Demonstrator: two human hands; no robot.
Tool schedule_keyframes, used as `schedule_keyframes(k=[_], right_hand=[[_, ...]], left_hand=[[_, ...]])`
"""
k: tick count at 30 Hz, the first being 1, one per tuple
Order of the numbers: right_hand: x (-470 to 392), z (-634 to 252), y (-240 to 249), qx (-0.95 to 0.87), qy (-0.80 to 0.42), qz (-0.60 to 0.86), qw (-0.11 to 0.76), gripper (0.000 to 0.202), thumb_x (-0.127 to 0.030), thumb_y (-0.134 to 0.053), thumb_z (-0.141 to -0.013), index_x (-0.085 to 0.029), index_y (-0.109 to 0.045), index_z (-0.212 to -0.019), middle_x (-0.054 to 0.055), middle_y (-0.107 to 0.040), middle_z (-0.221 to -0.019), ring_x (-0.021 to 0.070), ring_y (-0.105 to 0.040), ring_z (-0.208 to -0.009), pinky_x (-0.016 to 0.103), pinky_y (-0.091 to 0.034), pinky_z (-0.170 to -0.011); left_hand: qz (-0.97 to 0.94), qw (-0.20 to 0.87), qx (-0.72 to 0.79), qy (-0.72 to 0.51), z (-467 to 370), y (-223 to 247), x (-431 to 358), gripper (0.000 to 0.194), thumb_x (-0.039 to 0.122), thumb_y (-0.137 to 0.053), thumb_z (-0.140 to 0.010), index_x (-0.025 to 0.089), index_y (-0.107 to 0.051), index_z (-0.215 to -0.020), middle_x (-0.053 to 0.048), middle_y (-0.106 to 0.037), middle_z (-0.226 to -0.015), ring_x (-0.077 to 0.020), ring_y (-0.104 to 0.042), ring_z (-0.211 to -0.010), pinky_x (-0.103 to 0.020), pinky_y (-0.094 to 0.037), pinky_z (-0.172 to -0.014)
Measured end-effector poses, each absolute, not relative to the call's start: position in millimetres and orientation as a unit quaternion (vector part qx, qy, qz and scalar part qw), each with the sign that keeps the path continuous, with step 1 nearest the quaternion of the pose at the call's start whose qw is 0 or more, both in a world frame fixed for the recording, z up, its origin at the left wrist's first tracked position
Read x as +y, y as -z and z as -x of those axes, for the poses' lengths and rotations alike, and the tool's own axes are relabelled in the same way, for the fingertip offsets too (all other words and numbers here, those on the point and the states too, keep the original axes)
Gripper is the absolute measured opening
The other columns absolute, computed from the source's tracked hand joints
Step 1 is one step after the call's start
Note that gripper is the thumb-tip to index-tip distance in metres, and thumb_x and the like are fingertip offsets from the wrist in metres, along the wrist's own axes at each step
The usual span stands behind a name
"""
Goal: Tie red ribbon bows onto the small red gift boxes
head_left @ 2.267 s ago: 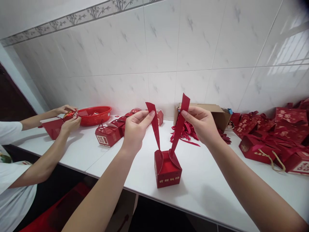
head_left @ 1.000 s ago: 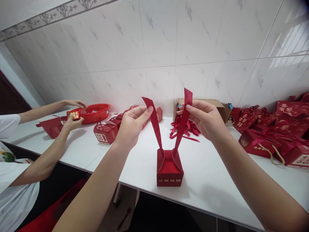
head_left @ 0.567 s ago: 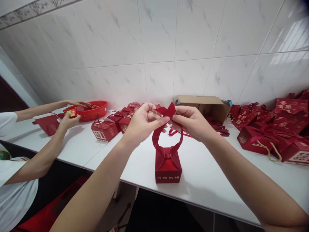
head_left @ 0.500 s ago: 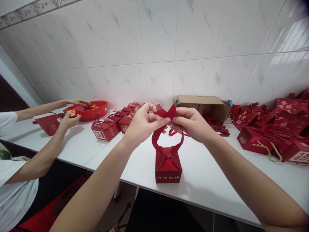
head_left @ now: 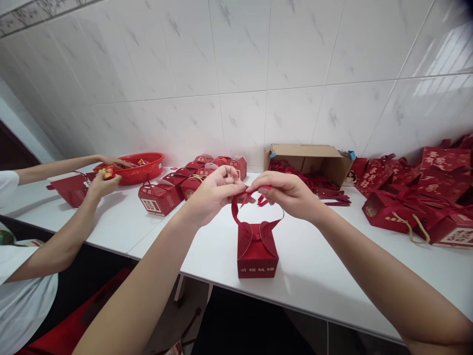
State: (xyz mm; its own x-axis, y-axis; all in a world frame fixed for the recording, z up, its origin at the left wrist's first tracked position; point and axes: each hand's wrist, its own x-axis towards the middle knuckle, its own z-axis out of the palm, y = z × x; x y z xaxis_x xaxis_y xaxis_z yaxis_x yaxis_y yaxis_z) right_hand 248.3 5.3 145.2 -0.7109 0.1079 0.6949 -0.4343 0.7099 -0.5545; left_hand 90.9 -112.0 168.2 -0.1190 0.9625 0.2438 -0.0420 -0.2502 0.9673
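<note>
A small red gift box with pale lettering on its front stands upright on the white table, close to the front edge. Red ribbon rises from both sides of its top and arches up into my hands. My left hand pinches the ribbon between thumb and forefinger, its other fingers curled. Beside it, fingertips nearly meeting, my right hand pinches the ribbon too. The crossing of the ribbon is partly hidden behind my fingers.
On the left a co-worker's hand holds a small red-and-gold packet beside a red basin. Red boxes stand left of centre. A cardboard box with red ribbons sits by the wall. More red boxes are piled at right.
The upright ribbon ends above my fingers have come down, and both hands have lowered slightly. The ribbon loop sits lower over the box. The co-worker's hands have shifted slightly.
</note>
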Motion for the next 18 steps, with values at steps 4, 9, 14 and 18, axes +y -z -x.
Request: schedule_keyframes(k=[4, 9, 14, 18], right_hand=[[8.0, -250.4, -141.5, -0.894, -0.128, -0.144, 0.405, 0.031, -0.021, -0.037, -0.096, -0.025, -0.067, -0.104, 0.005, -0.069, -0.105, 0.0165, -0.061, -0.090, 0.031, -0.048, -0.075], [11.3, -251.5, -137.1, -0.893, 0.066, -0.093, 0.436, 0.032, -0.016, -0.039, -0.095, -0.027, -0.068, -0.102, 0.002, -0.071, -0.105, 0.0170, -0.057, -0.076, 0.033, -0.042, -0.068], [7.9, -250.1, -131.6, -0.879, -0.019, -0.066, 0.471, 0.027, -0.016, -0.047, -0.092, -0.028, -0.070, -0.099, 0.001, -0.071, -0.105, 0.0181, -0.061, -0.079, 0.035, -0.046, -0.071], [-2.7, -248.7, -126.3, -0.795, -0.299, 0.020, 0.527, 0.022, -0.025, -0.053, -0.090, -0.027, -0.071, -0.103, 0.002, -0.071, -0.103, 0.0198, -0.065, -0.091, 0.034, -0.051, -0.077]], left_hand=[[-0.470, 0.441, 0.454, -0.615, -93.3, -168.0, -111.4, 0.021, 0.012, -0.067, -0.071, 0.019, -0.048, -0.074, 0.004, -0.054, -0.065, -0.0108, -0.058, -0.062, -0.027, -0.048, -0.061], [-0.452, 0.442, 0.465, -0.620, -98.3, -167.0, -112.6, 0.018, 0.013, -0.067, -0.072, 0.018, -0.049, -0.072, 0.004, -0.052, -0.065, -0.0100, -0.056, -0.061, -0.025, -0.046, -0.059], [-0.477, 0.410, 0.452, -0.632, -99.5, -160.0, -112.0, 0.009, 0.020, -0.062, -0.078, 0.019, -0.052, -0.078, 0.002, -0.056, -0.068, -0.0119, -0.057, -0.065, -0.028, -0.047, -0.066], [-0.546, 0.220, 0.492, -0.642, -103.3, -153.2, -113.2, 0.020, 0.029, -0.058, -0.084, 0.024, -0.055, -0.103, 0.001, -0.060, -0.072, -0.0137, -0.058, -0.069, -0.028, -0.045, -0.070]])
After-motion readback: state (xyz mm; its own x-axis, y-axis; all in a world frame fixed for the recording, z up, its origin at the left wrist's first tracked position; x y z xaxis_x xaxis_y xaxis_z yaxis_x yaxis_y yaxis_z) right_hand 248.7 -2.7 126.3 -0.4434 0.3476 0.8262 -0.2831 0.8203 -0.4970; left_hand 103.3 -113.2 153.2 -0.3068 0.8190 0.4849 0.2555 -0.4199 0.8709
